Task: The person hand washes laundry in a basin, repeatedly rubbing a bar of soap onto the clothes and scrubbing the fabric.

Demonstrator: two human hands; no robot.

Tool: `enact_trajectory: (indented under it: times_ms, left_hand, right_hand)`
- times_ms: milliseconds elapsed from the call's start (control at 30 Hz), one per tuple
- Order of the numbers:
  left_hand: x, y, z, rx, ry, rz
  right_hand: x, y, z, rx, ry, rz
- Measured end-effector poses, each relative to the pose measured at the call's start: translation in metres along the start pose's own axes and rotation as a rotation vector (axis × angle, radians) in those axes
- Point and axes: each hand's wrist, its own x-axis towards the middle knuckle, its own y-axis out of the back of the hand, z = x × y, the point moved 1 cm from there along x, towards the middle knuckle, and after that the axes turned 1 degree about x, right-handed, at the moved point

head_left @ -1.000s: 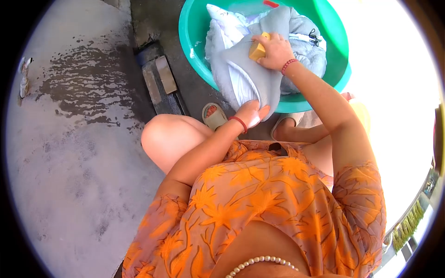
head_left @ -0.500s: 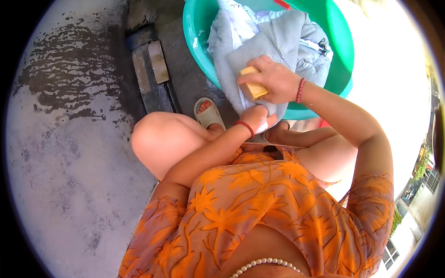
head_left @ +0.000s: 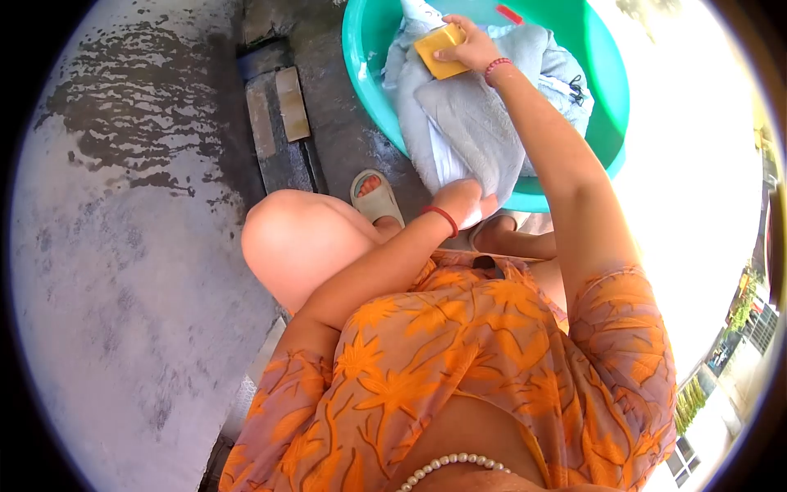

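R hand (head_left: 470, 46) part-curled, thumb + fingers round yellow bar (head_left: 438, 54), over far pt of grey garment (head_left: 475, 123); can't tell if bar's touching. L hand (head_left: 461, 199) closed w/ garment's near end gripped. Garment mostly in green tub (head_left: 365, 74), draped over near rim.

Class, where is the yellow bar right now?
In the head view, top and slightly right of centre, the yellow bar is in the right hand, next to the grey cloth in the green basin.
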Motion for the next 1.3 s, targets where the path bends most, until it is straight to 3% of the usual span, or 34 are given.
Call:
enact_trajectory:
  times_ms: [33,100,167,200,267,300,433,567,700,800,833,867,900,1000,1167,1300]
  left_hand:
    - [-0.001,0.0,0.001,-0.016,0.0,-0.002]
    - [-0.003,0.007,0.007,-0.043,0.025,-0.036]
    - [0.0,0.007,0.005,-0.067,0.034,-0.028]
    - [0.001,0.006,0.005,-0.064,0.027,-0.021]
    - [0.003,0.003,0.005,-0.05,0.005,0.002]
    - [0.004,-0.004,0.001,-0.039,-0.015,0.048]
    - [0.007,0.0,0.004,-0.042,0.006,0.097]
    - [0.012,0.009,0.001,-0.223,0.104,0.003]
    - [0.005,-0.007,-0.009,0.043,-0.096,0.145]
    - [0.011,0.017,-0.008,-0.502,0.305,-0.144]
    - [0.012,0.027,-0.005,-0.61,0.334,-0.21]
    - [0.013,0.026,-0.005,-0.707,0.313,-0.157]
    - [0.012,0.024,-0.006,-0.802,0.291,-0.103]
    - [0.009,0.025,0.005,-1.155,0.176,0.163]
    - [0.018,0.05,0.0,-1.307,0.124,0.456]
    - [0.029,0.083,0.008,-1.508,0.024,0.415]
  right_hand:
    - [-0.006,0.018,0.004,0.223,0.01,-0.011]
    - [-0.041,0.062,-0.021,0.282,0.056,-0.241]
    - [-0.085,0.086,-0.042,0.14,0.281,-0.42]
    - [-0.107,0.089,-0.046,-0.234,0.503,-0.403]
    - [-0.151,0.063,-0.042,-0.64,0.484,-0.448]
    - [-0.162,0.043,-0.02,-0.731,0.567,-0.326]
    - [-0.113,0.029,0.0,-0.684,0.359,-0.147]
    - [-0.042,0.025,0.046,-0.758,0.184,0.069]
    - [0.038,0.05,0.1,-0.924,-0.212,0.13]
    - [0.06,0.07,0.129,-0.822,-0.493,0.182]
    - [0.068,0.078,0.149,-0.675,-0.489,0.08]
    - [0.074,0.092,0.171,-0.529,-0.482,-0.012]
    - [0.07,0.108,0.181,-0.296,-0.321,-0.165]
    - [0.038,0.124,0.172,0.192,-0.181,-0.436]
    - [-0.016,0.114,0.111,0.383,-0.079,-0.604]
    - [-0.067,0.099,0.049,0.574,-0.003,-0.749]
